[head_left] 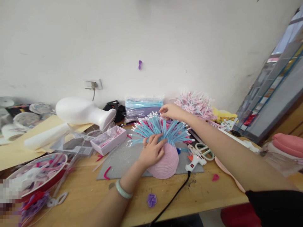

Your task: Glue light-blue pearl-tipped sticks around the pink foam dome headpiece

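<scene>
A pink ridged dome [165, 162] rests on a grey mat [118, 160]. From its far side fans a spread of blue stems [151, 124] with small white beads at their tips. My left hand [152, 149], a pale bangle on its wrist, lies over the dome and the base of the stems, fingers bent and partly apart. At the far edge of the fan, my right hand [171, 112] has its thumb and fingertips brought together at the beaded tips. What sits between those fingertips is too small to make out.
A white glue gun [195, 162] with a black cord and green-handled scissors [204, 151] lie right of the dome. Left are a pink box [109, 142], a white mannequin head [80, 112] and a red-rimmed basin [42, 183]. Behind stand wrapped stems [144, 108] and a pink bunch [196, 105].
</scene>
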Demonstrator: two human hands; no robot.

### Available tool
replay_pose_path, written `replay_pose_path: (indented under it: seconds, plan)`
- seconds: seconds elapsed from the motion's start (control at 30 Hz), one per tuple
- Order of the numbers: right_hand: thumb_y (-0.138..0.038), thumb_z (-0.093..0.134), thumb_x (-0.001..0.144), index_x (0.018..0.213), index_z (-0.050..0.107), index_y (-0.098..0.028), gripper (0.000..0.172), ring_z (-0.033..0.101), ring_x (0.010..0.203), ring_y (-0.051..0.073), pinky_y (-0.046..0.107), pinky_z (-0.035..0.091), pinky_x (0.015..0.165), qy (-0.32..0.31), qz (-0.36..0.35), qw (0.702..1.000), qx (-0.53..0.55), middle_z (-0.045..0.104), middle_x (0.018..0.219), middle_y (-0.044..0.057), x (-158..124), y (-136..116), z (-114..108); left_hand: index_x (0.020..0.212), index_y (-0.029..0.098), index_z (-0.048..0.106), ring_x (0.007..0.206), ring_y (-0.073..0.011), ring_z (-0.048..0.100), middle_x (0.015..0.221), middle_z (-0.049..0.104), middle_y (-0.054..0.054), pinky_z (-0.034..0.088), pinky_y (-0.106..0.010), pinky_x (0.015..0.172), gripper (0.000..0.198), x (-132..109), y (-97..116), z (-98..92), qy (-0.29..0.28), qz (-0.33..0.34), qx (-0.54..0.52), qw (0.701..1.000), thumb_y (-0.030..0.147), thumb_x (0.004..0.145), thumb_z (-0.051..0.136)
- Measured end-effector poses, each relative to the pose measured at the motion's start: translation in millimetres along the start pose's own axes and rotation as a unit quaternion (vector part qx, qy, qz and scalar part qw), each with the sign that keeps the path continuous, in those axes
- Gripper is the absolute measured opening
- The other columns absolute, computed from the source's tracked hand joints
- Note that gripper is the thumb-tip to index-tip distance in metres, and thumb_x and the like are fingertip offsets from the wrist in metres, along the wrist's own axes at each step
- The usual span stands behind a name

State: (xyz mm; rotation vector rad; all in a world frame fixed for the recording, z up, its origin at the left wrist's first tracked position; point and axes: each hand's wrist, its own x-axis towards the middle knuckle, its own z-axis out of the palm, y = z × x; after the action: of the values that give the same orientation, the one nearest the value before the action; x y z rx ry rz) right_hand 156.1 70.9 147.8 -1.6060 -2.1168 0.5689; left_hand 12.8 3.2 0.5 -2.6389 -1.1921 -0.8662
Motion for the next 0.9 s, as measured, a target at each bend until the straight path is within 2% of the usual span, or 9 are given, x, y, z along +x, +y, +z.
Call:
replay_pose_path:
  seconds: [0.2, 0.37, 0.53, 0.7, 0.9]
  plan:
    - [-0.008, 0.066, 0.064, 0.110, 0.059, -0.015, 0.047, 0.062, 0.088, 0.017, 0.022, 0.047, 0.072, 0.014, 0.000, 0.994, -0.107, 0.064, 0.106, 0.009, 4, 13, -3, 0.118, 0.027, 0.050, 0.114, -0.0253, 0.038, 0.129, 0.047, -0.008, 0.029, -0.046, 0.089, 0.038, 0, 0, 1.2, -0.004, 0.000, -0.005, 1.000, 0.022, 0.083, 0.036]
    - [-0.007, 0.060, 0.067, 0.116, 0.054, -0.016, 0.049, 0.063, 0.075, 0.014, 0.022, 0.048, 0.065, 0.001, 0.001, 0.998, -0.066, 0.064, 0.107, 0.008, 9, 28, 1, 0.121, 0.025, 0.048, 0.118, -0.0247, 0.036, 0.135, 0.042, -0.007, 0.028, -0.046, 0.093, 0.040, 1, -3, 4.1, -0.024, 0.011, -0.030, 0.999, 0.021, 0.082, 0.036]
    - [-0.007, 0.051, 0.072, 0.111, 0.058, -0.016, 0.041, 0.059, 0.097, 0.018, 0.026, 0.044, 0.083, 0.092, -0.060, 0.990, -0.091, 0.062, 0.111, 0.008, -3, 33, 5, 0.124, 0.024, 0.045, 0.120, -0.0238, 0.037, 0.139, 0.039, -0.008, 0.027, -0.046, 0.095, 0.043, 1, -5, 4.5, -0.045, 0.024, -0.038, 0.998, 0.021, 0.083, 0.035]
    - [-0.013, 0.044, 0.078, 0.102, 0.063, -0.015, 0.030, 0.059, 0.094, 0.019, 0.029, 0.042, 0.084, 0.153, -0.082, 0.979, -0.104, 0.065, 0.102, 0.009, -21, 30, 9, 0.126, 0.023, 0.043, 0.121, -0.0223, 0.039, 0.140, 0.037, -0.008, 0.027, -0.044, 0.095, 0.043, 1, -6, 5.5, -0.041, 0.029, -0.050, 0.997, 0.020, 0.084, 0.033]
    - [-0.013, 0.044, 0.079, 0.103, 0.060, -0.015, 0.029, 0.056, 0.101, 0.019, 0.032, 0.039, 0.092, 0.232, -0.119, 0.963, -0.075, 0.063, 0.107, 0.009, -27, 33, 21, 0.126, 0.017, 0.043, 0.123, -0.0208, 0.035, 0.139, 0.039, -0.009, 0.027, -0.041, 0.098, 0.043, 1, -7, 6.4, -0.028, 0.026, -0.071, 0.997, 0.020, 0.084, 0.033]
